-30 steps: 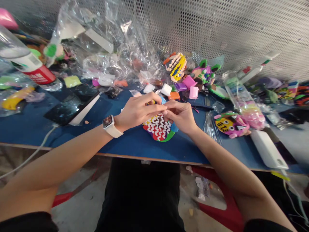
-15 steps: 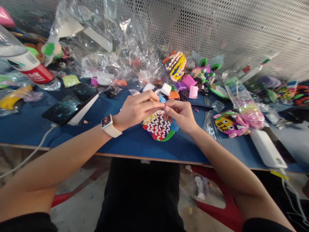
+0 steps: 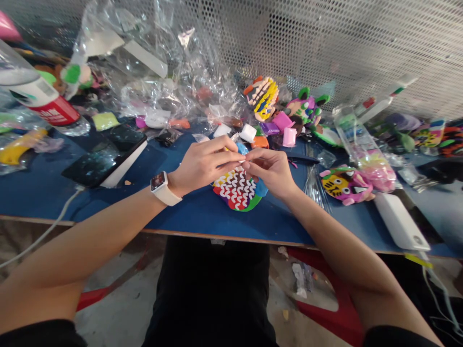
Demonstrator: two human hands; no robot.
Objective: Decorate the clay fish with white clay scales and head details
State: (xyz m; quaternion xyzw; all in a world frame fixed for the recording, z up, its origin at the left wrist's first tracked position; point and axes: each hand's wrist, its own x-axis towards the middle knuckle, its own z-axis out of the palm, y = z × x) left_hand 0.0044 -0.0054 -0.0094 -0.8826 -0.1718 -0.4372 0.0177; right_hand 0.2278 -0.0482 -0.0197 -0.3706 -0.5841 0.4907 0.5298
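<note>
My left hand (image 3: 211,161), with a watch on its wrist, meets my right hand (image 3: 271,171) fingertip to fingertip. Between the pinched fingers a tiny bit of white clay (image 3: 242,162) just shows; the fingers cover most of it. Right below them, flat on the table, lies a round clay piece (image 3: 237,190) with rows of curved white strips over red, yellow, purple, green and blue patches. Its upper part is hidden by my hands. Small blocks of clay lie just behind, among them a white block (image 3: 248,132) and an orange block (image 3: 259,141).
Crumpled clear plastic bags (image 3: 159,86) heap up at the back, before a perforated metal panel (image 3: 325,38). On the left are a bottle (image 3: 54,108) and a phone (image 3: 96,161). A clay animal face (image 3: 345,185) and a white power bank (image 3: 401,221) lie to the right.
My fingertips have shifted slightly against each other, and a bit of white now shows between them. The round clay piece stays where it was.
</note>
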